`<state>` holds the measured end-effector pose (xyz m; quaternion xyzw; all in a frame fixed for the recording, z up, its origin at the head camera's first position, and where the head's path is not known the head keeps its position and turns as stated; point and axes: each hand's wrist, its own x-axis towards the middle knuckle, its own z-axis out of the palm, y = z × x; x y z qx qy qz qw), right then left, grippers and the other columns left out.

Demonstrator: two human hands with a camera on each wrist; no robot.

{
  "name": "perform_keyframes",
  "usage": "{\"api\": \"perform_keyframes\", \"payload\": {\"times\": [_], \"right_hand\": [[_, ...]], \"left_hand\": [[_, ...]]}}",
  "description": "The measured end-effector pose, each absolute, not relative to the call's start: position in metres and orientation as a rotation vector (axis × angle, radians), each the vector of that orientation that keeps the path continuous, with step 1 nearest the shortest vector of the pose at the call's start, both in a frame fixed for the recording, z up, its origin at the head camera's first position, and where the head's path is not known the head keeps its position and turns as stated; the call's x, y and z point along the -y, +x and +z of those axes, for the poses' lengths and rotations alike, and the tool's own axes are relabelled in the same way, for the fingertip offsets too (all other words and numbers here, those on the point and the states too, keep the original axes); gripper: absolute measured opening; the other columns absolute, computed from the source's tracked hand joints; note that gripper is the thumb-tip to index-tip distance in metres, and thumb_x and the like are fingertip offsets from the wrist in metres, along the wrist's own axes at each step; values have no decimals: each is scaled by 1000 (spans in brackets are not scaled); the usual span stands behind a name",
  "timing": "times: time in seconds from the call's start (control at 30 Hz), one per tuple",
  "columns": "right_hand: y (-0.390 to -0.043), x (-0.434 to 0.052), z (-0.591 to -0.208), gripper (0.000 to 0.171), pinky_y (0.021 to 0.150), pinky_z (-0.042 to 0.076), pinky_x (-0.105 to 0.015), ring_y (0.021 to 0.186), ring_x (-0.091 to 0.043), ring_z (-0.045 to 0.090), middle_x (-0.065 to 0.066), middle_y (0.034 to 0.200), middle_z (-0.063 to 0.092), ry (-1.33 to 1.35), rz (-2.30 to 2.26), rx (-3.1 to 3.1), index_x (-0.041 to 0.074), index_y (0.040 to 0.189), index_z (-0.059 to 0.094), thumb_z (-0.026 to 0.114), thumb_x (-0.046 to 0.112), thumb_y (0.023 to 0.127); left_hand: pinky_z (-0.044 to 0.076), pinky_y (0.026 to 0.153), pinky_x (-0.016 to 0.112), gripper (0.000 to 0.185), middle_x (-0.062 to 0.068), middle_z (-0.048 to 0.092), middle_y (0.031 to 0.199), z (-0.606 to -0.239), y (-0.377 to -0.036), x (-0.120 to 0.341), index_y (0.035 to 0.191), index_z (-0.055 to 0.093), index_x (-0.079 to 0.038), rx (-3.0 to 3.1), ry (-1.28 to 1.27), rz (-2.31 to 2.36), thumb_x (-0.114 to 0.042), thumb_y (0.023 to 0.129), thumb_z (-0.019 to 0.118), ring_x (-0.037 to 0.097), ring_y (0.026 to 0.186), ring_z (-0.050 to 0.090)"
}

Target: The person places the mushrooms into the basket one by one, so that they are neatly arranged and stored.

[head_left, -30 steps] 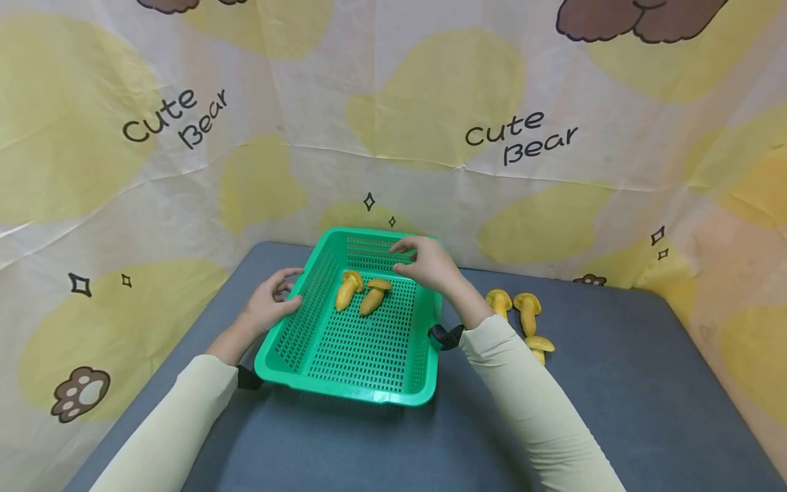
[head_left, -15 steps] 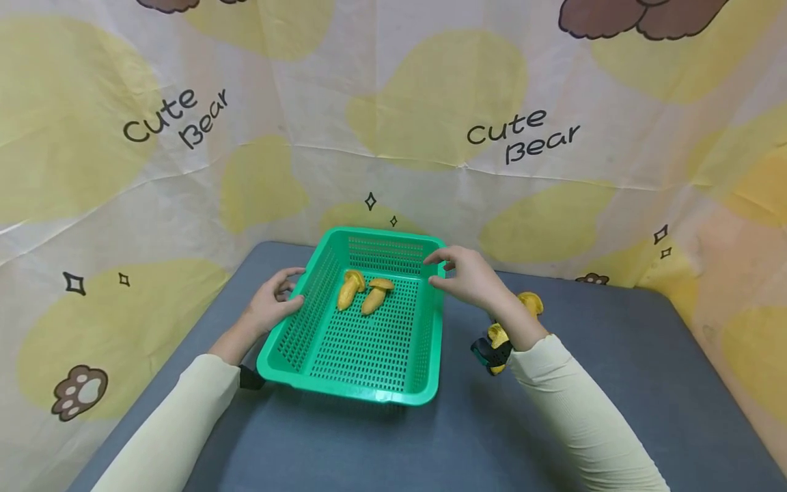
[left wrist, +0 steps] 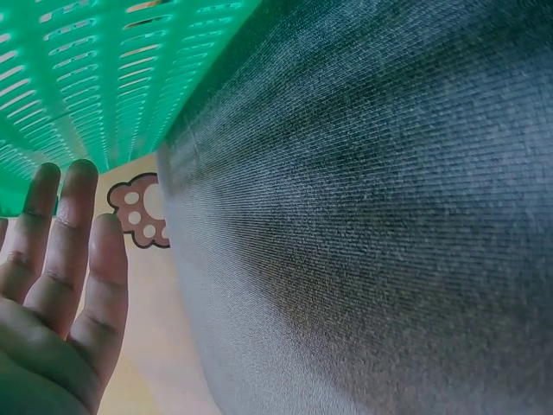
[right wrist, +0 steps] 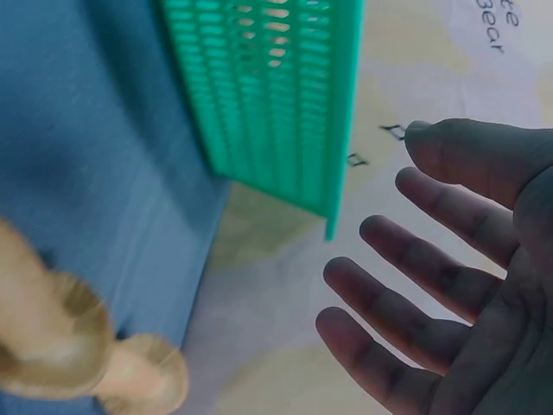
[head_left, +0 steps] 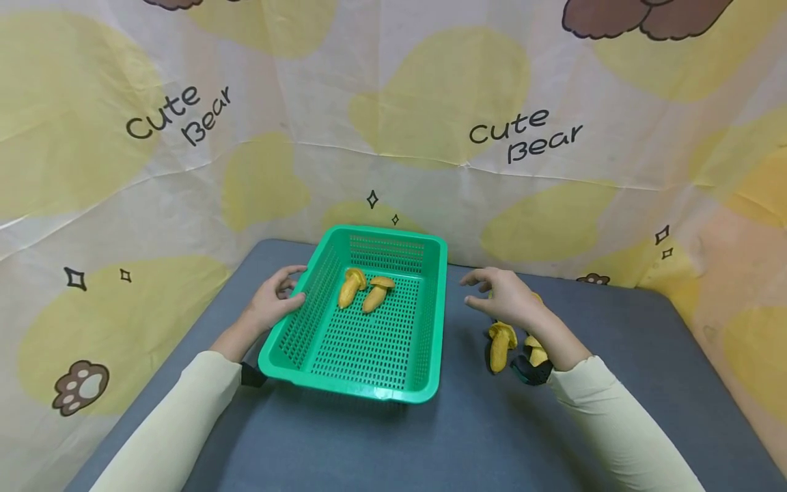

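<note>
Bright green perforated plastic basket (head_left: 363, 342) with a slotted grid pattern. Yellow-orange toy mushrooms inside the basket (head_left: 363, 290) and on the table (head_left: 501, 344). Dark grey-blue fabric-covered table (head_left: 615, 328). Cream backdrop cloth (head_left: 393, 137) with pale yellow blotches, brown paw prints, black "Cute Bear" lettering. Pale cream-yellow long sleeves (head_left: 615, 417).

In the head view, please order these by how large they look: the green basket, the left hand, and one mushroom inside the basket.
1. Green basket
2. Left hand
3. Mushroom in the basket, clearly the smallest
</note>
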<state>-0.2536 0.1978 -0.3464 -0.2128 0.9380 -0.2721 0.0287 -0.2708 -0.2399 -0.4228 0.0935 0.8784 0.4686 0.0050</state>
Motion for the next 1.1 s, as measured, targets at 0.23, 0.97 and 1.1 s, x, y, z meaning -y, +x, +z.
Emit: {"api": "perform_keyframes", "payload": {"times": [0.23, 0.97, 1.1], "right_hand": [[-254, -219, -361, 30, 84, 53, -47, 106, -35, 63, -12, 119, 65, -655, -767, -2890, 10, 120, 65, 66, 20, 91], [-254, -252, -395, 23, 69, 51, -37, 92, -29, 63, -12, 99, 68, -665, -569, -2908, 5, 108, 69, 68, 15, 88], [-257, -253, -401, 23, 64, 49, -33, 84, -24, 63, -14, 97, 67, -654, -557, -2896, 3, 109, 69, 67, 13, 88]], "left_hand": [[45, 77, 37, 57, 19, 56, 124, -425, -270, 239, 149, 35, -21, -2758, 291, 1459, -24, 96, 57, 28, 95, 59], [44, 74, 37, 58, 18, 57, 120, -421, -268, 237, 149, 36, -20, -2760, 268, 1456, -21, 95, 57, 26, 90, 58], [44, 74, 36, 57, 17, 57, 119, -421, -268, 237, 148, 36, -21, -2757, 263, 1461, -21, 95, 58, 26, 90, 58]]}}
